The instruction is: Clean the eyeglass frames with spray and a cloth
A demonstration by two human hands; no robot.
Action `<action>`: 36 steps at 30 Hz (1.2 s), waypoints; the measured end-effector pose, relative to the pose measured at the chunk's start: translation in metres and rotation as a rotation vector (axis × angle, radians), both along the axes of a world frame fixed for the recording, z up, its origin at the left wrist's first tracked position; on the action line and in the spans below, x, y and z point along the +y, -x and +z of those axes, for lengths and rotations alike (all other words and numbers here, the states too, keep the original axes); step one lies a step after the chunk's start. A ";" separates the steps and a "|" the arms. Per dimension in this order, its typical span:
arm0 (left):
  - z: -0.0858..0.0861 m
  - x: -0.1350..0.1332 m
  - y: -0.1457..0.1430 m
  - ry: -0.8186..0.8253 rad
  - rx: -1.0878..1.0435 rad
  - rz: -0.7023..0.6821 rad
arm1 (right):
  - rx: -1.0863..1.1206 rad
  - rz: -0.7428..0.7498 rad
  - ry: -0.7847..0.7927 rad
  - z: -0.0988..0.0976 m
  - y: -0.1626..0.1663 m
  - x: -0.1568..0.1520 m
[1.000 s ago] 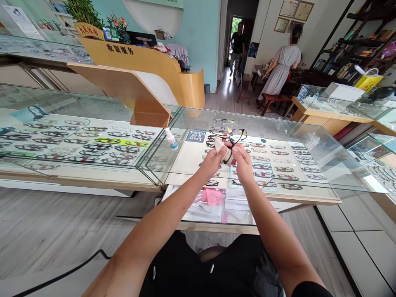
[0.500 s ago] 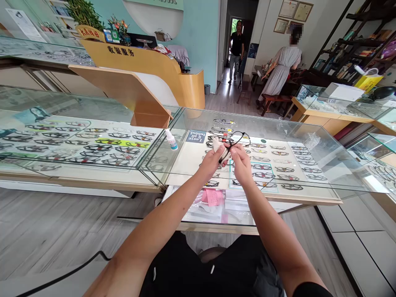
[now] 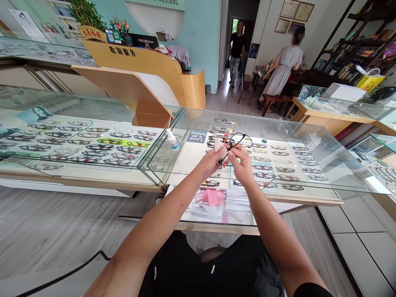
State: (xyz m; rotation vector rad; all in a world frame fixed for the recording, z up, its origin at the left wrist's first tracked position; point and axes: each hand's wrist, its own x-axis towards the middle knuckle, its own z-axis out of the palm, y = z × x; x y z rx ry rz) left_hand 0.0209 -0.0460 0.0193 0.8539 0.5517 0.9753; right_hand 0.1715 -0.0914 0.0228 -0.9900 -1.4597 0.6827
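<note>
Over the glass counter, both of my hands are closed around one pair of black-framed eyeglasses (image 3: 231, 145). My left hand (image 3: 211, 163) pinches a white cloth (image 3: 219, 144) folded over one side of the glasses, so that lens is mostly hidden. With thumb and fingers, my right hand (image 3: 241, 162) grips the frame near its middle. The other lens stands out past the right fingertips, tilted upward. A small white spray bottle (image 3: 172, 140) stands upright on the counter, left of my hands.
Beneath the glass top (image 3: 198, 119) lie rows of eyeglasses and a blue sign (image 3: 196, 136). A wooden board stand (image 3: 148, 117) rises at the left. Pink and white papers (image 3: 214, 197) lie low in front. One person (image 3: 236, 45) stands in the doorway; another (image 3: 283, 68) faces away.
My hands stay almost in place, while the glasses turn slightly between the fingers. The person in the doorway has shifted their legs. The view has moved very slightly.
</note>
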 end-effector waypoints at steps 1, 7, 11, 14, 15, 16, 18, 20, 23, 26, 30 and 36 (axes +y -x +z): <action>0.000 0.001 0.001 -0.001 -0.009 -0.010 | -0.015 -0.007 -0.008 0.001 0.000 0.000; -0.001 0.002 0.004 -0.014 -0.030 -0.036 | -0.026 -0.013 -0.015 0.004 0.000 -0.001; 0.000 0.001 0.007 -0.048 0.008 -0.097 | 0.095 -0.001 0.025 0.003 0.000 0.001; 0.002 -0.001 0.009 -0.092 0.032 -0.142 | 0.162 -0.020 0.029 0.002 -0.001 0.004; 0.003 -0.001 0.010 -0.107 0.028 -0.151 | 0.173 -0.028 0.041 0.001 -0.003 0.005; 0.003 -0.002 0.010 -0.123 0.021 -0.162 | 0.178 -0.036 0.058 0.000 -0.004 0.006; 0.003 -0.002 0.011 -0.152 0.010 -0.190 | 0.187 -0.048 0.097 -0.002 -0.008 0.009; 0.003 -0.003 0.011 -0.181 0.016 -0.214 | 0.209 -0.059 0.130 -0.005 -0.010 0.012; 0.001 -0.004 0.008 -0.219 0.043 -0.179 | 0.262 -0.068 0.157 -0.006 -0.011 0.013; 0.000 -0.006 0.004 -0.221 0.070 -0.123 | 0.290 -0.069 0.118 -0.004 -0.009 0.011; -0.002 -0.006 -0.001 -0.196 0.110 -0.027 | 0.152 -0.084 -0.011 0.001 -0.005 0.004; -0.004 -0.002 -0.003 -0.207 0.124 0.077 | 0.106 -0.089 -0.037 0.001 0.000 0.002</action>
